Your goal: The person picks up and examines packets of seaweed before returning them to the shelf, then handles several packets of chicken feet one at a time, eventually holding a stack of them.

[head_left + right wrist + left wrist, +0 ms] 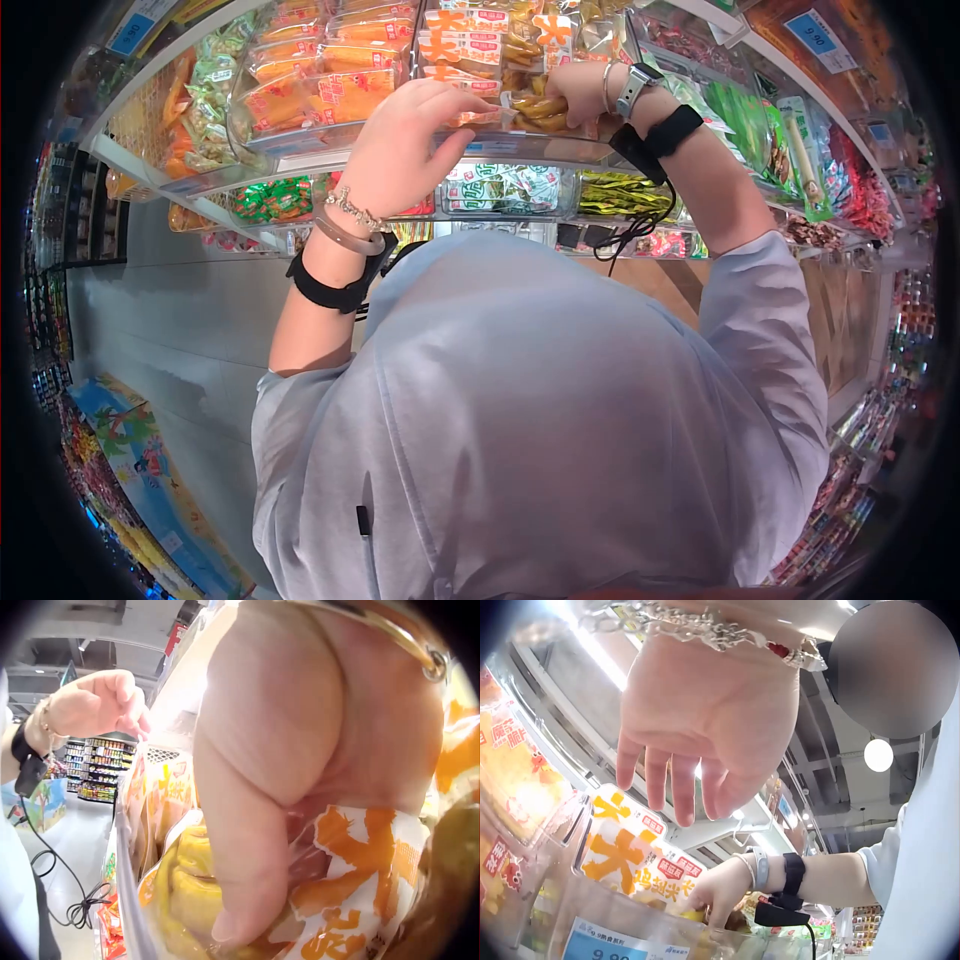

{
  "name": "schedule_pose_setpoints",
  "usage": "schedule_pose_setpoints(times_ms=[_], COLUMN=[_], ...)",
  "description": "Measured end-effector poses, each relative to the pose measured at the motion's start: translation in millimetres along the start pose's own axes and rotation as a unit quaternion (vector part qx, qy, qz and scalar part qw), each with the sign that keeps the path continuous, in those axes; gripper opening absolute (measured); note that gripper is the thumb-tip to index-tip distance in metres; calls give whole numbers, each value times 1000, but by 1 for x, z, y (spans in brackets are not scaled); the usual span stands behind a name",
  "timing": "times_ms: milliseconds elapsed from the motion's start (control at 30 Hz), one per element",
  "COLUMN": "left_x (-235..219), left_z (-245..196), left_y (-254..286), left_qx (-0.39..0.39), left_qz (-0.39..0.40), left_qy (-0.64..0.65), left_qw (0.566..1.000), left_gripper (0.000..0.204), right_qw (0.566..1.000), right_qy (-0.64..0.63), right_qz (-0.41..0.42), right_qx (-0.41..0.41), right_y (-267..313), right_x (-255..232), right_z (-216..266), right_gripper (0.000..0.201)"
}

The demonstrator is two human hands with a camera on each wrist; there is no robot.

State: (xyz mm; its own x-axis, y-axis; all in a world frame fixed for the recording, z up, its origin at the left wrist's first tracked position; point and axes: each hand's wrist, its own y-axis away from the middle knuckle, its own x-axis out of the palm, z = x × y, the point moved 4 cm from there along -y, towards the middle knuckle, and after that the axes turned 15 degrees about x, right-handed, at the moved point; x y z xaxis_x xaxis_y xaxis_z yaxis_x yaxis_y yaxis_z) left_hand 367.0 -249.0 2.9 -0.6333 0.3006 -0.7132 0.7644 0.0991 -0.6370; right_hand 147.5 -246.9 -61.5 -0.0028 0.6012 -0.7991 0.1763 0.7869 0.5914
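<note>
Clear bins of packaged snacks line the shelf. In the head view the right hand (580, 92) reaches into a bin of yellow-brown packets (540, 112). Up close in the right wrist view, that hand (262, 772) grips an orange-and-white printed packet (352, 877), its thumb across the yellow food; its other fingertips are hidden. The left hand (415, 135) hovers above the bin's front edge, left of the right hand, fingers relaxed and holding nothing. In the left wrist view its palm (709, 724) hangs over white packets with orange print (622, 847).
Orange packets (355, 95) fill the bin to the left, green ones (745, 125) lie to the right. A lower shelf holds green-and-white packets (500, 190). A blue price label (604, 945) is on the bin front. A black cable (635, 235) dangles below the right wrist.
</note>
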Motion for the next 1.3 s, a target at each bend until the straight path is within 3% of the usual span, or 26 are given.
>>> schedule_pose_setpoints(times_ms=[133, 167, 300, 467, 567, 700, 767, 933, 1000, 1033, 1100, 1133, 1200, 1267, 1300], left_x=[6, 10, 20, 23, 19, 12, 11, 13, 12, 13, 22, 25, 33, 31, 32], left_z=[1, 3, 5, 8, 9, 6, 8, 10, 0, -1, -5, -3, -7, -17, -22], left_y=[-1, 0, 3, 4, 4, 4, 4, 3, -5, -6, -8, -7, -7, -10, -7], left_qx=[-37, -49, -68, -75, -84, -109, -116, -155, -132, -131, -109, -110, -13, -26, -86], left_qz=[30, 41, 82, 68, 48, 10, -15, -121, -164, -160, -122, -117, -117, -96, -116], left_qy=[8, 7, 4, 8, 19, 38, 35, 94, 150, 151, 386, 387, 520, 446, 503], left_qw=[999, 998, 994, 995, 995, 993, 993, 976, 966, 967, 908, 908, 846, 889, 852], left_gripper=[22, 26, 35, 33, 33, 39, 41, 47, 46, 46, 46, 46, 45, 38, 34], right_qw=[999, 998, 996, 997, 987, 971, 918, 877, 818, 805, 786, 765, 765, 735, 725], right_qy=[25, 51, 85, 74, -60, -71, -109, -167, -282, -262, -307, -348, -388, -516, -532], right_qz=[11, -28, -3, 12, -124, -207, -367, -444, -483, -507, -501, -494, -454, -360, -346], right_qx=[-20, -40, -1, -27, -81, -94, -106, -75, -132, -164, -192, -223, -241, -254, -266], right_y=[4, 6, 24, 32, 42, 80, 102, 144, 159, 165, 165, 165, 160, 151, 145], right_x=[-15, -22, -51, -64, -53, -36, -30, -17, -9, -8, 2, 6, 10, 15, 22], right_z=[0, 1, 0, -14, -31, -26, -27, -25, -21, -16, -5, 1, 12, 21, 22], right_gripper=[29, 29, 30, 34, 39, 31, 25, 27, 29, 32, 32, 33, 31, 28, 27])
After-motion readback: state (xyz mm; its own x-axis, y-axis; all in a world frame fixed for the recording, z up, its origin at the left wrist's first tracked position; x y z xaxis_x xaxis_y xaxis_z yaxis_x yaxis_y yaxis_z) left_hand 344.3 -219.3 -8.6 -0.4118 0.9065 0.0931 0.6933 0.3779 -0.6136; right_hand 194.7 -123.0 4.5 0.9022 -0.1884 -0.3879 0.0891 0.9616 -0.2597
